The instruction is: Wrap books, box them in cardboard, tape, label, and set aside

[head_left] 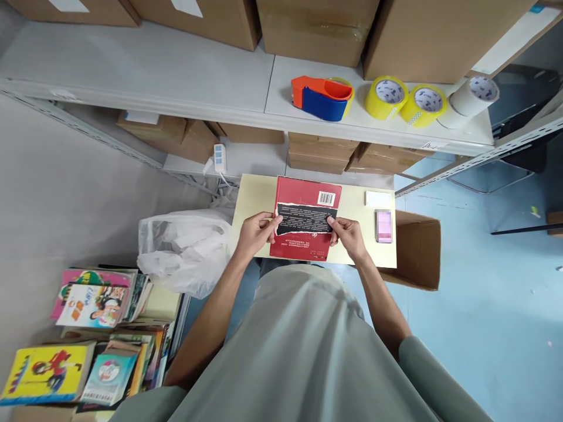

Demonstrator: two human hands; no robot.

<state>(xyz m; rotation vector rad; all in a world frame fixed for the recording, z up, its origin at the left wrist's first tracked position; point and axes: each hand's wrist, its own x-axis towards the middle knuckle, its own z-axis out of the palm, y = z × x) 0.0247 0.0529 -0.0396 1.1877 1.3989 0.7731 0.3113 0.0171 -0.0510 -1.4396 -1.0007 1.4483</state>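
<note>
A red book [303,247] with a black printed band and a barcode is held over a small cream table [255,193]. Its left edge sits in the closed fingers of my left hand [257,232], thumb on the cover. On the opposite edge, my right hand [349,235] grips it the same way, with the thumb on the black band. To the right of the book, a phone [384,226] with a pinkish lit screen lies on the table, and a small white box [377,199] is just beyond it.
A grey shelf [176,64] holds cardboard boxes [316,29], an orange-and-blue tape dispenser [320,98] and yellow tape rolls [386,98]. Stacked books [48,372] and a white plastic bag [185,246] are at left. An open carton [417,249] stands right of the table.
</note>
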